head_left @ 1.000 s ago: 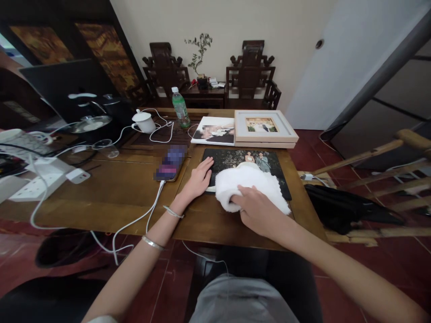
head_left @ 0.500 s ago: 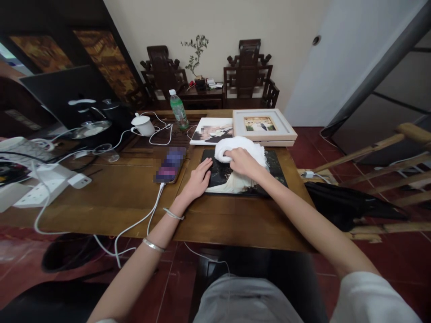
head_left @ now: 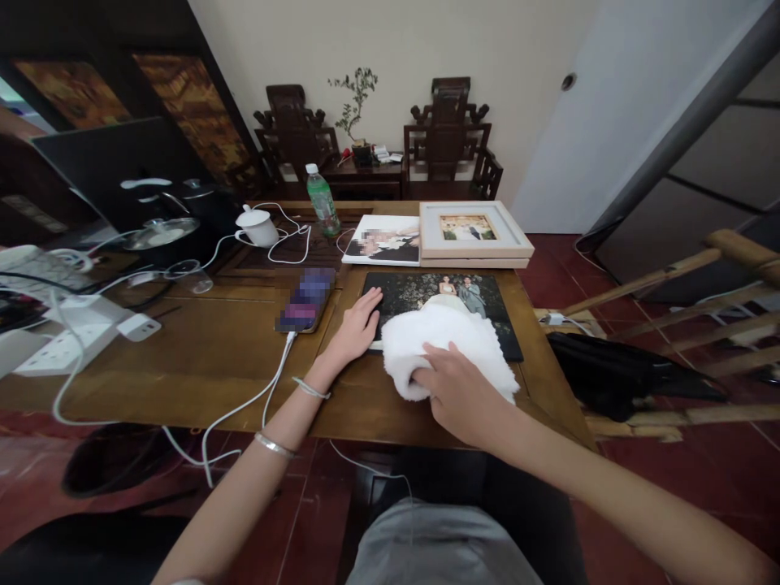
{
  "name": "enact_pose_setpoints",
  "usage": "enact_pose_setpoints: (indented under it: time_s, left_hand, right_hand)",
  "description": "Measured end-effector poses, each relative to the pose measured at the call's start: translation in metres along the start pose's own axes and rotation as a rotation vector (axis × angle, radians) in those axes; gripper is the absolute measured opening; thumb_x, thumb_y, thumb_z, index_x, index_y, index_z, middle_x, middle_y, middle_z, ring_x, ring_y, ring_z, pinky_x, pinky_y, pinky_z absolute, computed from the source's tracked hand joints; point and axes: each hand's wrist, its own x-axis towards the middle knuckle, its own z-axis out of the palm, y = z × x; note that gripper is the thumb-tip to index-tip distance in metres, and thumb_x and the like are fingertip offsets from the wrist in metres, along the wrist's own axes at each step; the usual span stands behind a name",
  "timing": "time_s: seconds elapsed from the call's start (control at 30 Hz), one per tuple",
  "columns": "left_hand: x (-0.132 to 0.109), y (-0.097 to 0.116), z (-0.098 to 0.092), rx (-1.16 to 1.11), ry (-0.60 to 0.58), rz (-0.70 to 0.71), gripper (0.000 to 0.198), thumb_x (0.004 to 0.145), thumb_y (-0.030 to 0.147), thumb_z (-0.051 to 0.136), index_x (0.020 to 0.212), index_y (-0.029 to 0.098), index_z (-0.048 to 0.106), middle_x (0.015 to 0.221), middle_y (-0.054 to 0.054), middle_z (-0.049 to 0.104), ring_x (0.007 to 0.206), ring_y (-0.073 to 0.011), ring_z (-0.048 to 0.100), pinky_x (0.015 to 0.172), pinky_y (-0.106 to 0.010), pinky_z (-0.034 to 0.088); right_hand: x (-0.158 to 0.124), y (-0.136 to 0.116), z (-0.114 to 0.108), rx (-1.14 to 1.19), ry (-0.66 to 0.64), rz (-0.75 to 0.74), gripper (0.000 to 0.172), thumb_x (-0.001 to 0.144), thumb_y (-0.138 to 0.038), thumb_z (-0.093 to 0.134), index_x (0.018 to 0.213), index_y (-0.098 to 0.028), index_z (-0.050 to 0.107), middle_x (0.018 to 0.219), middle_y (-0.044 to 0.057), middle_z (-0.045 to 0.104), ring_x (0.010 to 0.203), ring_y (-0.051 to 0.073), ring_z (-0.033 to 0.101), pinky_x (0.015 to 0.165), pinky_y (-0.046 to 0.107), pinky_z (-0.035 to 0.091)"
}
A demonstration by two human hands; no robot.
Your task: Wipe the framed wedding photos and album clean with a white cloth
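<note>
A dark wedding photo panel (head_left: 408, 296) lies flat on the wooden table, showing a couple before foliage. My left hand (head_left: 358, 327) rests at its left edge with the fingers stretched out and nothing in them. In my right hand (head_left: 457, 390) is a folded white fluffy towel (head_left: 451, 337), gripped from the near side. The towel covers the lower part of the photo panel and hangs past its near edge over the tabletop.
Behind the panel lie a white-edged photo print (head_left: 381, 240) and stacked pale frames (head_left: 517, 236). To the left are a charging phone (head_left: 306, 299), a lidded white cup (head_left: 257, 226), a green-labelled bottle (head_left: 322, 199), a power strip (head_left: 67, 345) and loose cables.
My right hand has drawn the towel toward me, from the panel's far edge to its near edge, uncovering the pictured couple. The left hand stays in place.
</note>
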Motion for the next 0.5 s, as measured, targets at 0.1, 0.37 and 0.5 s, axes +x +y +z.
enact_pose_setpoints:
  time_s: [0.1,0.37,0.5]
  left_hand:
    - [0.000,-0.001,0.000,0.001,0.005,0.004,0.042,0.091,0.025,0.036,0.129,0.015,0.051,0.143,-0.011,0.044,0.136,-0.0225,0.035,0.113,-0.046,0.027]
    - [0.000,-0.007,0.002,0.034,0.012,0.048,0.043,0.091,0.026,0.035,0.130,0.013,0.050,0.142,-0.013,0.044,0.136,-0.0223,0.035,0.111,-0.047,0.031]
    - [0.001,-0.005,0.002,0.017,0.037,0.049,0.044,0.092,0.028,0.035,0.129,0.010,0.051,0.141,-0.014,0.045,0.134,-0.0224,0.038,0.112,-0.045,0.029]
  right_hand:
    - [0.003,0.006,-0.005,-0.016,0.012,0.014,0.040,0.073,-0.002,0.039,0.100,-0.016,0.065,0.109,0.015,0.062,0.112,0.027,0.051,0.101,0.046,0.030]
    - [0.065,0.057,-0.016,-0.077,0.102,0.136,0.044,0.073,-0.003,0.040,0.108,-0.018,0.063,0.101,0.012,0.065,0.088,0.024,0.060,0.078,0.033,0.039]
    - [0.097,0.072,-0.015,-0.103,0.158,0.168,0.046,0.073,-0.002,0.040,0.111,-0.016,0.062,0.103,0.015,0.065,0.093,0.027,0.059,0.081,0.035,0.039]
